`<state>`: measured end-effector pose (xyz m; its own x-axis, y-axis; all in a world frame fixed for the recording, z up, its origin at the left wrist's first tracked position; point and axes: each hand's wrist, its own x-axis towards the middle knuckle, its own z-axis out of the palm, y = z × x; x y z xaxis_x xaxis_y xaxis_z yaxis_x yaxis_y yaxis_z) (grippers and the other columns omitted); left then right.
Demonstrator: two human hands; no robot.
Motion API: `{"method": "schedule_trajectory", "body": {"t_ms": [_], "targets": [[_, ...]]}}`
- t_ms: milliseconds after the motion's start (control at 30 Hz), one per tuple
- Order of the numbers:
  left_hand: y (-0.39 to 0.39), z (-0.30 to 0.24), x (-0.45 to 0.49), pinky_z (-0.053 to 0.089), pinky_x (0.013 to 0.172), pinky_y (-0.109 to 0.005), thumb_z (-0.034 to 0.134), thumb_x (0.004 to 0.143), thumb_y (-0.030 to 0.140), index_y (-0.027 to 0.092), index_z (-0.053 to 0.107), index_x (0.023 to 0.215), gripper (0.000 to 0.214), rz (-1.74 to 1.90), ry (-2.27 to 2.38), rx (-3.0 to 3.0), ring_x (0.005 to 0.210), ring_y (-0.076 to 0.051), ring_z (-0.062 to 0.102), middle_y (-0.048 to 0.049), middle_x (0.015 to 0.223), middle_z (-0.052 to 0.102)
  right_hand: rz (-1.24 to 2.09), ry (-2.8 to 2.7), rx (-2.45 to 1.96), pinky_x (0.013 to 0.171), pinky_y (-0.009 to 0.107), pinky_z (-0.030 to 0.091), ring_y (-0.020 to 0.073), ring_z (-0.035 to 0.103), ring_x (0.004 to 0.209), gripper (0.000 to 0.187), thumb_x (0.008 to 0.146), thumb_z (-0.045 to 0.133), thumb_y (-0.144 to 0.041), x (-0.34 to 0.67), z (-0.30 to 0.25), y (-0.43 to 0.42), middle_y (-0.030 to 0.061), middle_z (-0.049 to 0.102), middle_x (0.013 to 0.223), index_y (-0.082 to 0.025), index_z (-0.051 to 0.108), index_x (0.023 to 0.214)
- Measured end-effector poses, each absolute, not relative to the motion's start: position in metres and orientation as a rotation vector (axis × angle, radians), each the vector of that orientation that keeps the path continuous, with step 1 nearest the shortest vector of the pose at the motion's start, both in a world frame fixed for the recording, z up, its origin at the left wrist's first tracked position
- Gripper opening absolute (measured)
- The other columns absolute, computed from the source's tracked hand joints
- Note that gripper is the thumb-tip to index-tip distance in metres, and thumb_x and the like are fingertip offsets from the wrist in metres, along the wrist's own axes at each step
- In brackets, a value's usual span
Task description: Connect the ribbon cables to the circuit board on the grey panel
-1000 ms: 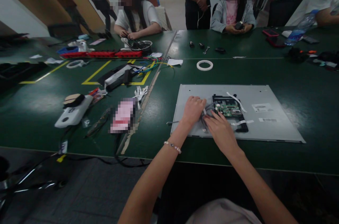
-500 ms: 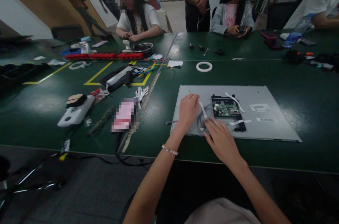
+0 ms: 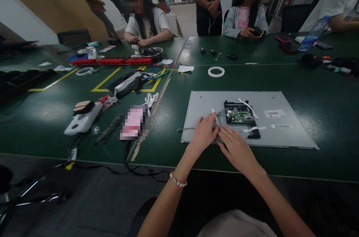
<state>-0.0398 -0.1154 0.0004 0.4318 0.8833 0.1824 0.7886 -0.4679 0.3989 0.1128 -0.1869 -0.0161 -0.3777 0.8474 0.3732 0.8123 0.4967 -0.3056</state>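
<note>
A grey metal panel [image 3: 280,136] lies flat on the green table [image 3: 322,91] in front of me. A green circuit board [image 3: 238,114] in a black frame sits near its middle, with white tape strips beside it. My left hand [image 3: 204,133] and my right hand [image 3: 235,149] rest side by side on the panel's near edge, just left of the board. Their fingertips press down on a bundle of dark wires and a white strip [image 3: 215,117]. The wires are mostly hidden under my fingers.
A white tape roll [image 3: 216,71] lies beyond the panel. To the left are a white device [image 3: 81,121], a black-and-white tool [image 3: 129,84], coloured wires [image 3: 159,72] and red trays [image 3: 109,61]. Other people sit and stand at the far edge.
My left hand has moved back from the panel's middle to its near edge, beside my right hand. Both hands now sit lower, over the wire bundle.
</note>
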Motion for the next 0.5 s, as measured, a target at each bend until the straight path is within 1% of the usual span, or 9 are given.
{"method": "schedule_trajectory", "body": {"t_ms": [100, 200, 267, 333, 400, 500], "targets": [[-0.118, -0.003, -0.045, 0.028, 0.111, -0.045, 0.044, 0.093, 0.025, 0.019, 0.032, 0.141, 0.05, 0.62, 1.417, 2.412, 0.128, -0.021, 0.048, -0.0127, 0.139, 0.05, 0.06, -2.343, -1.344, 0.111, 0.049, 0.03, 0.0247, 0.036, 0.134, 0.044, 0.092, 0.046, -0.031, 0.138, -0.008, -0.184, 0.0061, 0.047, 0.14, -0.02, 0.051, 0.135], [-0.12, -0.002, -0.047, 0.034, 0.107, -0.044, 0.044, 0.094, 0.027, 0.019, 0.03, 0.142, 0.051, 0.733, 1.426, 2.364, 0.123, -0.022, 0.052, -0.0124, 0.133, 0.055, 0.003, -2.294, -1.404, 0.11, 0.053, 0.029, 0.0279, 0.033, 0.136, 0.047, 0.09, 0.051, -0.039, 0.175, -0.004, -0.179, 0.006, 0.044, 0.142, -0.021, 0.052, 0.133], [-0.121, -0.001, -0.047, 0.038, 0.104, -0.042, 0.045, 0.094, 0.026, 0.018, 0.036, 0.139, 0.047, 0.819, 1.453, 2.335, 0.12, -0.023, 0.053, -0.012, 0.13, 0.057, 0.0, -2.195, -1.45, 0.108, 0.051, 0.032, 0.0274, 0.037, 0.132, 0.046, 0.091, 0.05, -0.039, 0.196, -0.006, -0.178, 0.0078, 0.047, 0.139, -0.019, 0.054, 0.132], [-0.121, 0.001, -0.046, 0.04, 0.102, -0.041, 0.046, 0.093, 0.023, 0.018, 0.042, 0.133, 0.041, 0.897, 1.482, 2.305, 0.118, -0.023, 0.054, -0.011, 0.128, 0.058, 0.034, -2.073, -1.474, 0.106, 0.046, 0.037, 0.0247, 0.045, 0.126, 0.041, 0.093, 0.047, -0.037, 0.208, -0.007, -0.18, 0.0089, 0.052, 0.134, -0.018, 0.056, 0.128], [-0.121, 0.003, -0.046, 0.041, 0.102, -0.041, 0.047, 0.092, 0.021, 0.019, 0.046, 0.128, 0.036, 0.948, 1.5, 2.28, 0.116, -0.023, 0.056, -0.0096, 0.125, 0.06, 0.088, -1.967, -1.474, 0.103, 0.042, 0.041, 0.022, 0.052, 0.118, 0.036, 0.093, 0.046, -0.034, 0.208, -0.006, -0.182, 0.0086, 0.057, 0.127, -0.019, 0.06, 0.123], [-0.12, 0.004, -0.046, 0.044, 0.099, -0.04, 0.048, 0.091, 0.017, 0.019, 0.051, 0.122, 0.031, 0.973, 1.525, 2.253, 0.111, -0.022, 0.058, -0.0087, 0.118, 0.063, 0.208, -1.905, -1.442, 0.097, 0.038, 0.045, 0.0201, 0.058, 0.109, 0.03, 0.091, 0.049, -0.03, 0.192, 0.002, -0.175, 0.0072, 0.063, 0.117, -0.019, 0.064, 0.114]]}}
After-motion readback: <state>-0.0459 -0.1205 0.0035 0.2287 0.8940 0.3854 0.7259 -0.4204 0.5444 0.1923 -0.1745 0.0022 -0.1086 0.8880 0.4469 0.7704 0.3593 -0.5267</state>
